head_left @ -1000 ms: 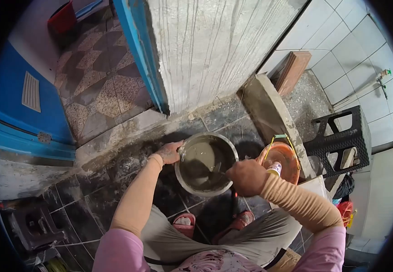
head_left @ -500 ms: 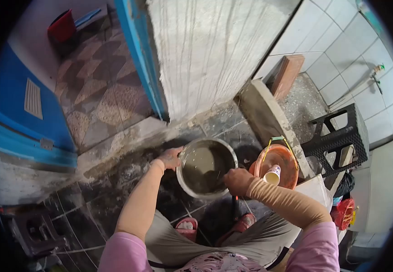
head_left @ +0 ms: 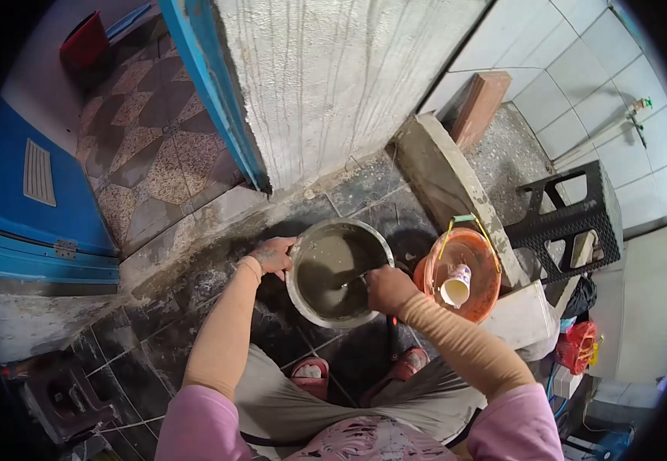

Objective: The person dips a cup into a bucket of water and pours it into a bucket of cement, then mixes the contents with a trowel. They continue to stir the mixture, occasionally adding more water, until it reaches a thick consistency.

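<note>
A round metal basin (head_left: 296, 296) stands on the dark tiles in front of my feet. Wet grey-brown mix (head_left: 332, 257) fills its bottom. My left hand (head_left: 273, 257) grips the basin's left rim. Over the right rim, my right hand (head_left: 392, 290) is closed round a black-handled metal tool (head_left: 393, 334). The tool's handle hangs below my fist, with an orange spot on it. A bit of its shiny metal shows at the mix; the working end is hidden there. Right of my right hand is an orange bucket (head_left: 489, 296) holding a white patterned cup (head_left: 456, 286).
A low concrete curb (head_left: 445, 170) runs behind the bucket. Beyond it are a black plastic stool (head_left: 568, 223) on its side and a reddish slab (head_left: 483, 109). A dark stool (head_left: 64, 399) stands at lower left, below the blue door (head_left: 34, 192). A tap (head_left: 641, 106) is on the tiled wall.
My view has shifted, so the scene sits slightly left and higher. My right fist has turned over the basin, and shiny metal now shows at the mix. My left hand still grips the rim.
</note>
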`<state>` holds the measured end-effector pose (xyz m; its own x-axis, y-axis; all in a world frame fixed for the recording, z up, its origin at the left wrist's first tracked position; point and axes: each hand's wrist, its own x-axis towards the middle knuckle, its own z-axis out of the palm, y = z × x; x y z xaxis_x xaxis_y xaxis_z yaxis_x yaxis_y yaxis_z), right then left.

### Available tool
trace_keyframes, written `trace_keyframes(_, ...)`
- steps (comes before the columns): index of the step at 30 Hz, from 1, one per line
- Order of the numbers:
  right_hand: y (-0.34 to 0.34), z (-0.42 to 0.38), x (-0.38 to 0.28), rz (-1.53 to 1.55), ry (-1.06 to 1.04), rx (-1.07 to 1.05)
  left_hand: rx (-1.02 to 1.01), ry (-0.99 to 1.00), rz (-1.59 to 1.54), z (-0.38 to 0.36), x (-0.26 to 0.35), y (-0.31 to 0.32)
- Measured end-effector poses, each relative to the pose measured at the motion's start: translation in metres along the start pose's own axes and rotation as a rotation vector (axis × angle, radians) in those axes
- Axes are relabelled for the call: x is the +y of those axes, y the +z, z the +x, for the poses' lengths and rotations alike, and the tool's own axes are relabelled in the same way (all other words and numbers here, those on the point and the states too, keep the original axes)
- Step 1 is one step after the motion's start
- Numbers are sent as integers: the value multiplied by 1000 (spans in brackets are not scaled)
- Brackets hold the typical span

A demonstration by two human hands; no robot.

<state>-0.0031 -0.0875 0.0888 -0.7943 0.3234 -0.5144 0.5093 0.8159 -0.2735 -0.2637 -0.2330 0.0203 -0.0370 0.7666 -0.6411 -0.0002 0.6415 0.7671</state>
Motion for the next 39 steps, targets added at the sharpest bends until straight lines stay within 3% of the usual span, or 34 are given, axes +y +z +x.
trace_keyframes(3,-4,4,17,-8,-69,31,36,17,23,-5,2,4)
trace_keyframes(6,-42,-22,-1,-84,-68,17,41,2,9,2,-16,2)
trace_keyframes(9,-62,-45,-21,-141,-204,19,54,-20,44,8,-18,1)
trace_keyframes(11,-48,-43,-29,-206,-217,-73,59,-14,62,5,-14,3)
trace_keyframes(12,-20,-37,-25,-194,-301,-5,58,-8,72,3,-9,4)
trace_keyframes(14,24,-22,-27,-159,-255,59,92,36,120,3,-8,4)
trace_keyframes(17,10,-15,-26,-137,-185,-5,111,42,132,6,-22,10)
trace_keyframes(19,7,-16,-1,-73,-214,100,69,25,68,8,-14,5)
trace_keyframes(20,5,-17,2,-76,-221,120,137,38,199,6,-10,7)
trace_keyframes(22,-41,-35,-19,-71,-196,73,149,84,68,1,-13,11)
trace_keyframes(24,-67,-49,-35,-30,-217,70,155,203,243,5,-19,7)
trace_keyframes(28,-3,-14,-35,-60,-211,75,164,88,103,3,-13,12)
trace_keyframes(32,42,-6,-26,6,-121,110,188,21,304,-3,-1,13)
trace_keyframes(33,47,-7,-14,118,-115,176,165,43,228,0,-7,14)
trace_keyframes(35,26,-18,-5,200,-133,191,138,94,77,11,-24,10)
trace_keyframes(36,13,-22,-6,245,-151,195,192,35,168,-4,-2,16)
trace_keyframes(39,-27,-41,-17,327,-106,197,132,-20,130,2,-18,12)
